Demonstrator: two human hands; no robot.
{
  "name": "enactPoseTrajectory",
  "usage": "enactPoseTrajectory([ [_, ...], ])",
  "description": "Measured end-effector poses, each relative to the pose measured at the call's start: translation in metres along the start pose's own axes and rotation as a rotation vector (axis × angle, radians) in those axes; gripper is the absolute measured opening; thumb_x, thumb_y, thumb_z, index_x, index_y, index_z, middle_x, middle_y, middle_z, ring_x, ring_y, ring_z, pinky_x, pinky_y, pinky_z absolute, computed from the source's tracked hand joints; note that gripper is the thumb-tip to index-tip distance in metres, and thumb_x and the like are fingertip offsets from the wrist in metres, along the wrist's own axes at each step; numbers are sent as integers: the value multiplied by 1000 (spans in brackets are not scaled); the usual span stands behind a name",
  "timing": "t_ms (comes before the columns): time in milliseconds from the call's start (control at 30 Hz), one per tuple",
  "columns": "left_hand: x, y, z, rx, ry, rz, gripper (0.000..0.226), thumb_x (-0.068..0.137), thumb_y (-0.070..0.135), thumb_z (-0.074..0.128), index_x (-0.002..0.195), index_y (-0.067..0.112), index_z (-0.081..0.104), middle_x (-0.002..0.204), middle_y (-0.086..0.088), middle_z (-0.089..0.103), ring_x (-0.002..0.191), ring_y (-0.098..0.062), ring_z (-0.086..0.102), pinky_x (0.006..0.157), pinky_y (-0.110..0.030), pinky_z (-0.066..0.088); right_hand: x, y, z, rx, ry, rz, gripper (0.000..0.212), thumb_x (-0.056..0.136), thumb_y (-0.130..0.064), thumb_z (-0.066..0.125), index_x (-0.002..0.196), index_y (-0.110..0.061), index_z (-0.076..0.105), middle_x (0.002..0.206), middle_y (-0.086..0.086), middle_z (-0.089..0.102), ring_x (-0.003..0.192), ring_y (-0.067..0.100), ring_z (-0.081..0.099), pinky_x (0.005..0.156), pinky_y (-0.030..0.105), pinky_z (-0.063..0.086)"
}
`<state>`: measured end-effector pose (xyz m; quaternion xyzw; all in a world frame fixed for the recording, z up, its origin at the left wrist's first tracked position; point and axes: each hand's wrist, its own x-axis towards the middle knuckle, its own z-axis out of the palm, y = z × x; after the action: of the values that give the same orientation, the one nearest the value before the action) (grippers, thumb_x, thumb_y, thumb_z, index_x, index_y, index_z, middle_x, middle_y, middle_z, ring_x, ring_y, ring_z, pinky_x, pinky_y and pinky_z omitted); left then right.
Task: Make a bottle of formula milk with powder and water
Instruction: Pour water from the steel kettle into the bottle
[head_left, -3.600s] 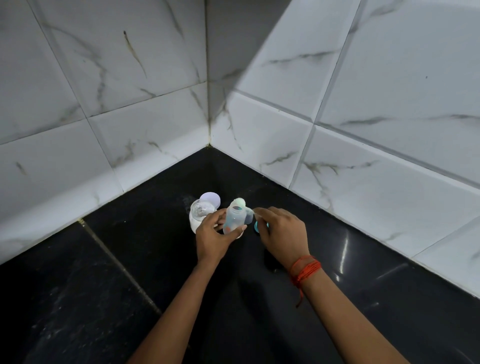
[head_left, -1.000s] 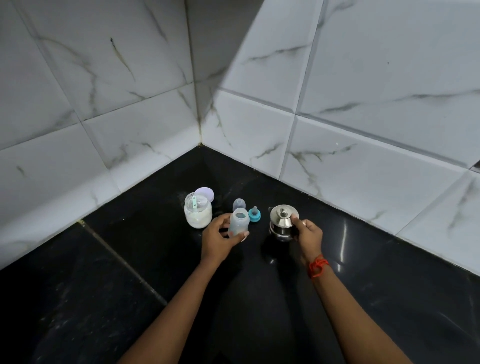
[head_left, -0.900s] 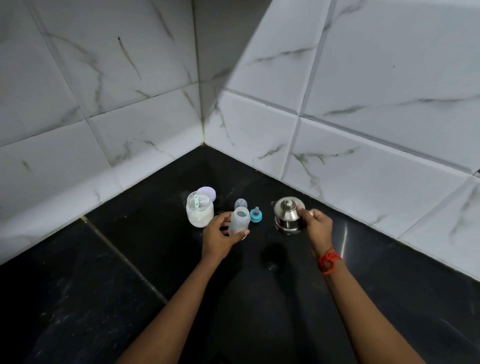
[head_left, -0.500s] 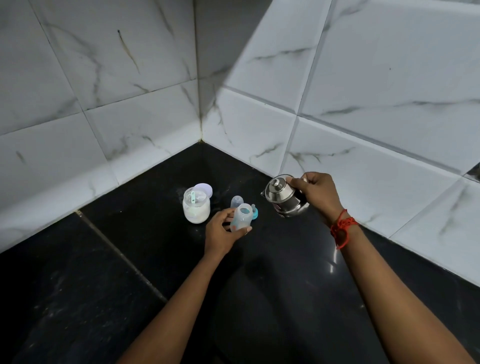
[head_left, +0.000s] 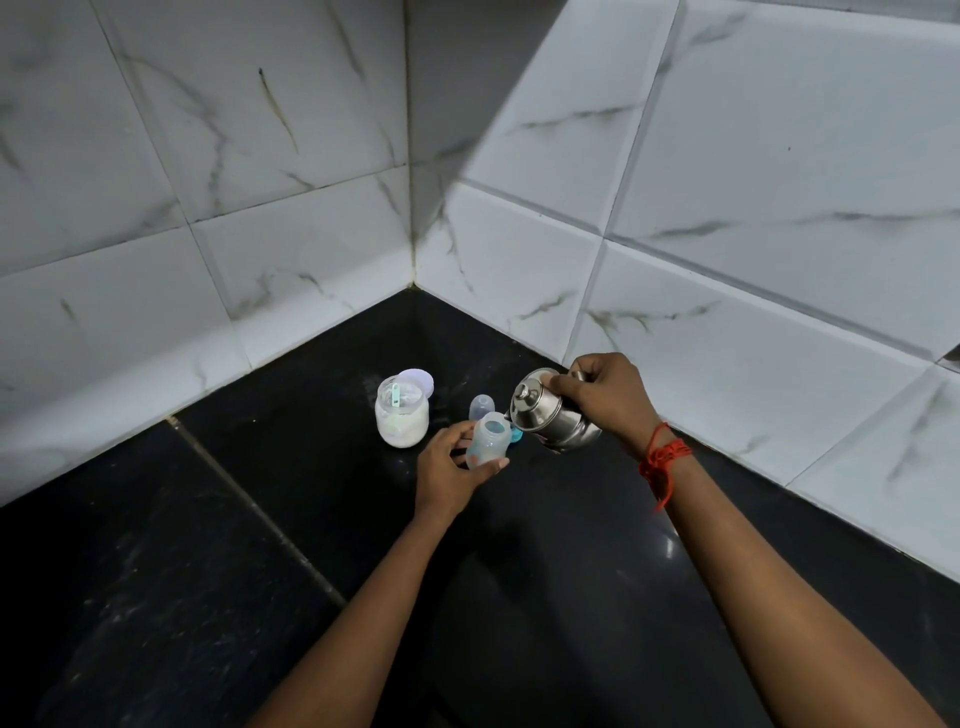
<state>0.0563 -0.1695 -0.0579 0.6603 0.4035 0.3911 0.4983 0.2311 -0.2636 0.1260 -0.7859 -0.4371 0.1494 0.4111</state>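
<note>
**Step: water pour into bottle, lip lined up, flow not confirmed**

L hand: fingers wrapped round the bottle, thumb on the near side. Bottle sits mid-desk, mouth open, no teat on, leaning a bit toward 2 o'clock. Can't tell if its base touches the desk or is lifted.

R hand: fingers clamped on a steel pot, held off the desk at 2 o'clock of the bottle and tipped toward it. Thumb looks to lie by the pot's top. Pot lip is just beside the bottle mouth. No stream visible; too small to tell.

Rest of kit:
- powder jar at 9 o'clock of the bottle, open, scoop inside, lid behind it at 12
- cap at 12 o'clock of the bottle, close
- teal teat at 3 o'clock, mostly hidden

Judgement: water stage, early in the task. Can't see whether powder is in the bottle yet.

Next move needs: small added tilt, slow. The mouth is narrow and the pot lip wide, so overshoot onto the desk is likely. L hand should hold the bottle steady, mouth under the lip. Stop at the fill mark, pot back upright, set down at 3 o'clock away from the teat.
</note>
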Motion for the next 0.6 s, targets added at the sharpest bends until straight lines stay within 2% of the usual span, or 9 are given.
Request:
enactPoseTrajectory([
  [100,-1,-2,1,-9,6,-7,64,63,27,99,120,20,71,117,5,72,106,-11,71,84,-36,64,-2,-3,4,-56,-13,-15,45,82,-28,77,48,-16,49,47,-7,47,49,8,44,55,27,37],
  [233,-3,-3,2,-46,11,1,63,64,23,99,120,17,71,117,3,72,105,-12,71,84,-35,64,-4,-5,9,-99,-31,-35,38,82,-29,75,59,-4,58,52,-1,50,53,11,45,55,27,38],
  [367,-6,-2,3,-86,-2,-2,61,64,20,98,119,15,72,115,1,72,103,-11,71,83,-33,64,-3,-7,13,-125,-49,-46,37,82,-28,74,59,-4,58,51,-1,50,54,12,47,56,28,39],
  [500,-7,-3,4,-98,-16,-2,64,63,26,98,120,16,72,115,1,72,103,-11,72,85,-31,63,-1,-8,15,-161,-55,-43,38,81,-30,73,54,-13,52,46,-5,44,54,13,45,56,28,38],
  [600,-8,-4,3,-83,-27,-12,62,65,18,98,120,18,71,115,2,73,103,-10,72,84,-30,63,0,-8,16,-157,-53,-26,38,81,-29,73,59,-4,55,48,-4,45,56,13,46,56,28,38],
])
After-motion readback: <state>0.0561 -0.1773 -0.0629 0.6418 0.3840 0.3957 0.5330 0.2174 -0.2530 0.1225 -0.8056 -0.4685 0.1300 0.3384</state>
